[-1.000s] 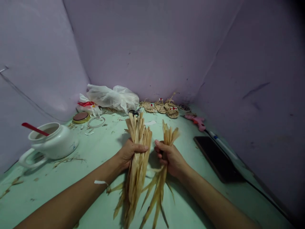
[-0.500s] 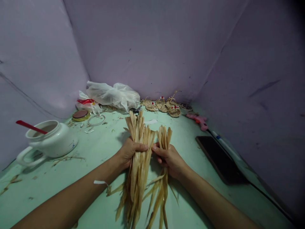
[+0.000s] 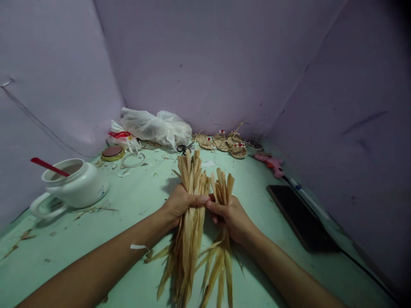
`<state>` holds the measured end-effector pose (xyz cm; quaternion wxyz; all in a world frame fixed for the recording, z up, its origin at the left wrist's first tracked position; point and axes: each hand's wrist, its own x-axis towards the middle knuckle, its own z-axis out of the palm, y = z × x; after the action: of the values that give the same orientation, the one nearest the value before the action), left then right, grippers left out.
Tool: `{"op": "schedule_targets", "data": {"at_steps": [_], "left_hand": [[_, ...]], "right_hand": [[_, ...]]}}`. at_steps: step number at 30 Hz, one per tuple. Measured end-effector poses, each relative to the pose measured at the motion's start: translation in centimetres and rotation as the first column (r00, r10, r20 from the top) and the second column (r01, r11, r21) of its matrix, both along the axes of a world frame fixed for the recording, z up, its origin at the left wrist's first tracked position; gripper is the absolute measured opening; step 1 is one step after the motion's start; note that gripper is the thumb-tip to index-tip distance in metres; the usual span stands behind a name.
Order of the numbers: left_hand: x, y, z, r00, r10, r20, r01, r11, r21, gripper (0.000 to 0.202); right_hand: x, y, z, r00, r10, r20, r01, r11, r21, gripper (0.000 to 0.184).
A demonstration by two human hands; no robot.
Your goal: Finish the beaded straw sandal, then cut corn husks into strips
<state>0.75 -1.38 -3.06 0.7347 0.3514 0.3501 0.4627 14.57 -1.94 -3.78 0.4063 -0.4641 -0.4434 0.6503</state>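
Observation:
My left hand (image 3: 180,204) is closed around a thick bundle of dried corn husks (image 3: 192,239), its thumb lying across the front. Beside it, my right hand (image 3: 230,216) grips a smaller bunch of husks (image 3: 222,186). Both bunches stand roughly upright, their cut ends up and their loose, ragged strips trailing down over the table. The two thumbs meet in the gap between the bunches. The fingers behind the husks are mostly hidden.
On the green table (image 3: 138,184) stands a white pot (image 3: 85,186) with a red handle sticking out. Scissors (image 3: 183,149), a plastic bag (image 3: 157,128) and woven beaded pieces (image 3: 238,150) lie at the back. A pink glue gun (image 3: 271,164) and a phone (image 3: 298,218) are right.
The left thumb has come right up against the right thumb and fingers. The view has shifted slightly, and the strips below the right bunch have spread.

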Motion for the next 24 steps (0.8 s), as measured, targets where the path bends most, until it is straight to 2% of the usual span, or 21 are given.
{"op": "schedule_targets", "data": {"at_steps": [3, 8, 10, 15, 21, 24], "left_hand": [[-0.3, 0.1, 0.2, 0.998, -0.056, -0.019, 0.056, 0.998, 0.023, 0.028], [-1.1, 0.8, 0.5, 0.992, 0.081, -0.094, -0.089, 0.992, -0.088, 0.034], [-1.3, 1.1, 0.6, 0.99, 0.098, -0.099, -0.109, 0.988, -0.11, 0.037], [-1.7, 1.3, 1.1, 1.0, 0.02, -0.017, -0.023, 0.987, -0.162, 0.042], [-1.7, 1.1, 1.4, 1.0, -0.009, 0.02, 0.013, 0.986, -0.164, 0.04], [-1.4, 1.0, 1.3, 0.99, 0.116, -0.077, -0.124, 0.986, -0.113, 0.036]], "right_hand": [[0.0, -0.1, 0.1, 1.0, 0.01, -0.027, -0.01, 1.0, -0.015, 0.019], [0.2, 0.4, 0.5, 0.998, -0.028, -0.048, 0.025, 0.998, -0.064, 0.02], [0.3, 0.6, 0.6, 0.998, -0.037, -0.045, 0.034, 0.997, -0.076, 0.02], [0.5, 0.9, 0.2, 0.996, -0.055, -0.07, 0.049, 0.995, -0.085, 0.017], [0.7, 1.0, 0.4, 0.997, -0.061, -0.053, 0.056, 0.994, -0.099, 0.018], [0.9, 1.1, 0.4, 0.997, -0.072, -0.042, 0.067, 0.991, -0.113, 0.026]]}}
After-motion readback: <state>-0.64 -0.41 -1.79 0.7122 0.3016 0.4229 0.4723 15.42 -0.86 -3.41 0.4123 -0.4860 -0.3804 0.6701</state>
